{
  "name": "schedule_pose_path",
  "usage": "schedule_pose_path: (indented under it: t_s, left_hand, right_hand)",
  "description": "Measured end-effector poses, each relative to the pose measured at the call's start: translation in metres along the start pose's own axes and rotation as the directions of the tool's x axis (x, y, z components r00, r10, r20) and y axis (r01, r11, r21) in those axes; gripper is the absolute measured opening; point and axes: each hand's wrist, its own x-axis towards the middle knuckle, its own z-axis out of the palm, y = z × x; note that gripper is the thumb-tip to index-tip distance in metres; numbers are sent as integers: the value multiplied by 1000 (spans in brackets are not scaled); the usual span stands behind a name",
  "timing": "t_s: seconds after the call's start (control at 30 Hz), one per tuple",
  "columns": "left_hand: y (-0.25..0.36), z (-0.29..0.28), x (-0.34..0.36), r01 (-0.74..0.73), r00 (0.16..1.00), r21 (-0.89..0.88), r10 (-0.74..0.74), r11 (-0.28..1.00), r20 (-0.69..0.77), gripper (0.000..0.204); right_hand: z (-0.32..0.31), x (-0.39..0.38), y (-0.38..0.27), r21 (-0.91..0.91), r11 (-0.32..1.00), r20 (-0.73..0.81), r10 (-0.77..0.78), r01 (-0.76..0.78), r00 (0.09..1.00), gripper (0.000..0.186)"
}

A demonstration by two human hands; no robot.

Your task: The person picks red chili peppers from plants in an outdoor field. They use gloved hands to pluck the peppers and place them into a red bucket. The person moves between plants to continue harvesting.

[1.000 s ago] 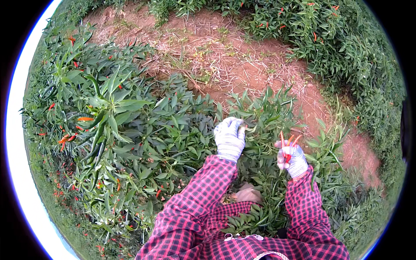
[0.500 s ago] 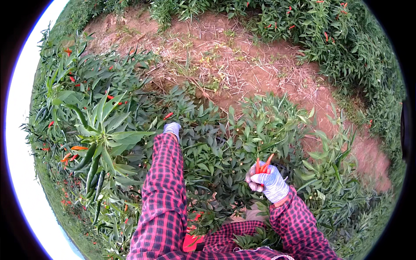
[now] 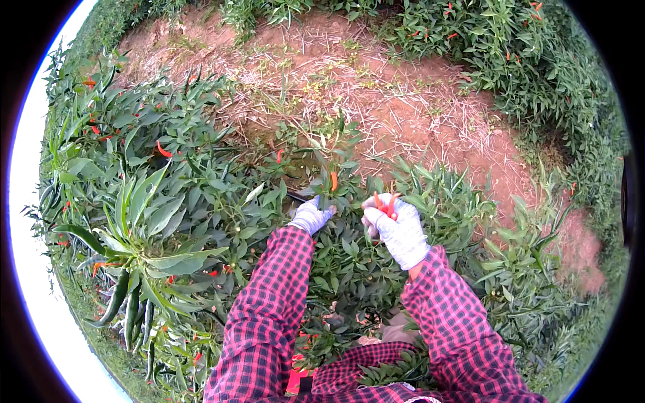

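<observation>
The right hand [image 3: 395,232], in a pale cloth glove [image 3: 407,247], grips slim, smooth red peppers [image 3: 385,204], their ends jutting upward. The left hand [image 3: 310,216] sits among pointed leaves [image 3: 346,247] below a tapered orange pepper [image 3: 334,180]; whether its fingers are closed, I cannot tell.

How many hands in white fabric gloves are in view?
2: the left white-gloved hand, among green leaves near an orange chilli; the right white-gloved hand, holding slender red chillies. Leaves could hide others.

A head-worn fisheye looks down on chilli plants [image 3: 349,262].
</observation>
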Motion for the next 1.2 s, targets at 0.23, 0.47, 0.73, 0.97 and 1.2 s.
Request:
schedule_pose_path:
  t_s: [0.23,0.47,0.73,0.97,1.2]
  left_hand:
    - [17,14,-31,-208,978,127,209,970,6,66]
    - [26,19,-52,-221,975,370,204,902,83,48]
    - [9,21,-40,-316,948,326,281,891,152,40]
    - [42,-10,-71,-411,517,111,332,905,-789,26]
    - [93,5,-174,-500,840,-522,241,691,-486,11]
  right_hand:
    - [25,82,16,-908,261,369,132,327,920,20]
    - [34,76,16,-899,438,58,59,26,997,27]
    - [19,71,35,814,426,423,31,-395,906,25]
    - [1,47,39,733,587,339,122,-343,933,26]
    - [-4,-33,0,381,878,235,212,-291,949,18]
